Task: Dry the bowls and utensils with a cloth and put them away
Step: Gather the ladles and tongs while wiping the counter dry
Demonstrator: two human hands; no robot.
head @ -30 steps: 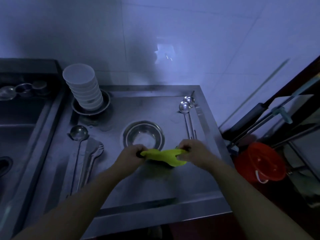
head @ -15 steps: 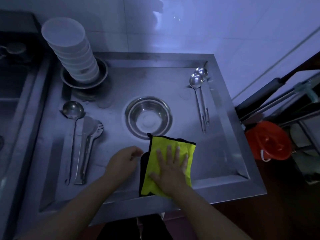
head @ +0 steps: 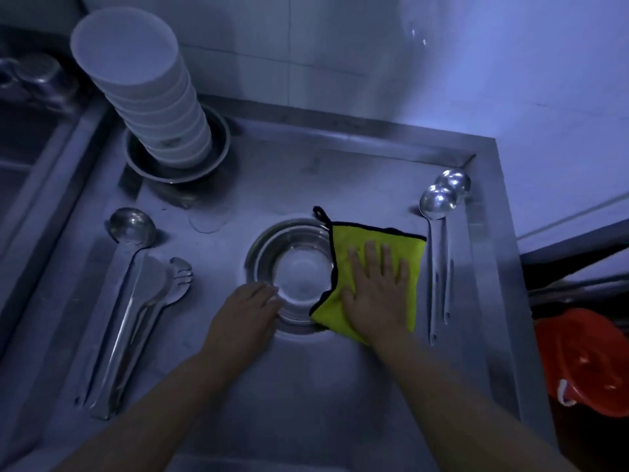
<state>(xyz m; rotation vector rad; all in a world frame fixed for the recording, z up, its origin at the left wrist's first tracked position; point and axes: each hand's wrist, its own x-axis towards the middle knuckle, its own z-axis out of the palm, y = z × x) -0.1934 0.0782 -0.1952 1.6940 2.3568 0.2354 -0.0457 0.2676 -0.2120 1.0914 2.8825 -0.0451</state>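
the right hand is pressing flat, fingers spread, on the yellow cloth; the left hand is touching the steel bowl's rim, fingers straight.

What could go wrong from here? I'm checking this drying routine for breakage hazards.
1. The tall stack of white bowls leans toward the left in its metal basin; a knock could topple it.
2. The right hand presses the yellow cloth flat close beside the two ladles; sweeping farther right may scatter them.
3. The left hand only rests straight fingers on the steel bowl rim, so it could slide.
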